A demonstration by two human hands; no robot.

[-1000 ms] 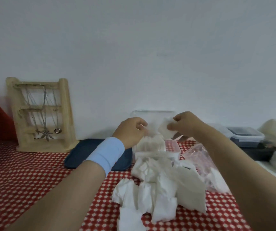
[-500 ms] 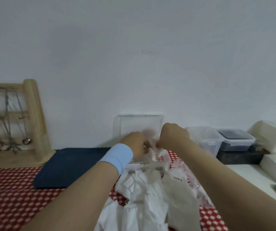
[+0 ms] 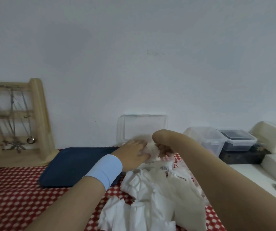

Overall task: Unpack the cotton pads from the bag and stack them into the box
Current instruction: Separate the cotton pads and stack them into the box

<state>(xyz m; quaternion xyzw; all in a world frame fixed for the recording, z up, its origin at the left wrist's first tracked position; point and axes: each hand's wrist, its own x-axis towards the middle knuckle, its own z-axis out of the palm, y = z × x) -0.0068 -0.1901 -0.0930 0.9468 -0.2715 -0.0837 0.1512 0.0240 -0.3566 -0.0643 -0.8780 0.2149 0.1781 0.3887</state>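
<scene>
Pressing soft white cotton pads (image 3: 152, 150) into clear plastic box (image 3: 142, 126) with flat left hand (image 3: 132, 154) and curled right hand (image 3: 162, 145), grip not clear; may slide crooked if pushed unevenly.

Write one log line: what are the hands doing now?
left hand: touches cotton pads at box | right hand: on same pads, grip blurred | lid: open | white heap: nearer

Two hands show, one left hand (image 3: 132, 154) and one right hand (image 3: 162, 143), with one light blue wristband (image 3: 105, 170) on the left wrist. There is one open clear box (image 3: 142, 125), one wooden jewellery stand (image 3: 40, 117), one dark blue tray (image 3: 74, 165) and two lidded tubs, a clear tub (image 3: 208, 140) and a dark-filled tub (image 3: 238, 141). The white cotton pads (image 3: 150, 197) lie in one heap, too jumbled to count.
</scene>
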